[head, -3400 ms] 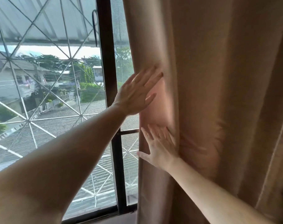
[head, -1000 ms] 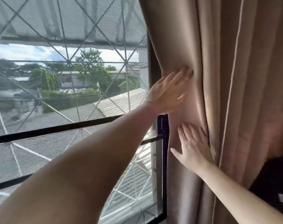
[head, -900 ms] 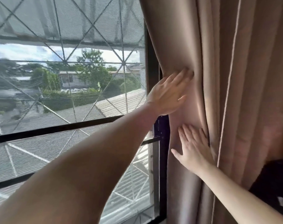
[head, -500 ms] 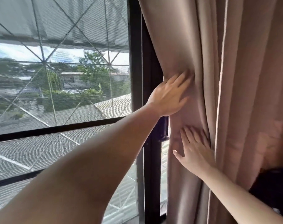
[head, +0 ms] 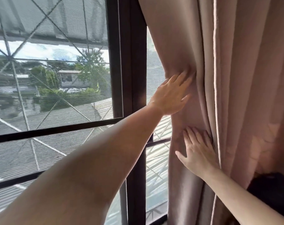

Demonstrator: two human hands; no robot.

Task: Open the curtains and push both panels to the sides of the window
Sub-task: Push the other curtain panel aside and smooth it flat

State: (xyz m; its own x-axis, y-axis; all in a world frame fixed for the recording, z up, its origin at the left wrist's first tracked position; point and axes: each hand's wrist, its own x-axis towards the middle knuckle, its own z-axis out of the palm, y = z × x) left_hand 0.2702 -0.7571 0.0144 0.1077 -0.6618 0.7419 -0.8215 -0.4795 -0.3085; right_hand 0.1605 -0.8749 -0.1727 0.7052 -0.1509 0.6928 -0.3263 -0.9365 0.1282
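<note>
I press both flat, unclenched hands, left [head: 170, 96] and right [head: 197, 151], against the curtain [head: 178, 38], shoving it right; next, bunch it tighter.

Curtain panel [head: 235, 78] is a pinkish-beige cloth, matt, kinda suede-like with a fine soft nap, and it hangs in thick heavy folds. There's a paler piped edge [head: 215, 62] down one fold that looks smoother than the rest. Window frame [head: 130, 62] is dark brown, smooth with a slight sheen, metal or painted, can't tell which. The glass has a fine mesh screen [head: 48, 21] texture over it. Outside, a corrugated roof [head: 57, 143] looks dull grey and ridged.
</note>
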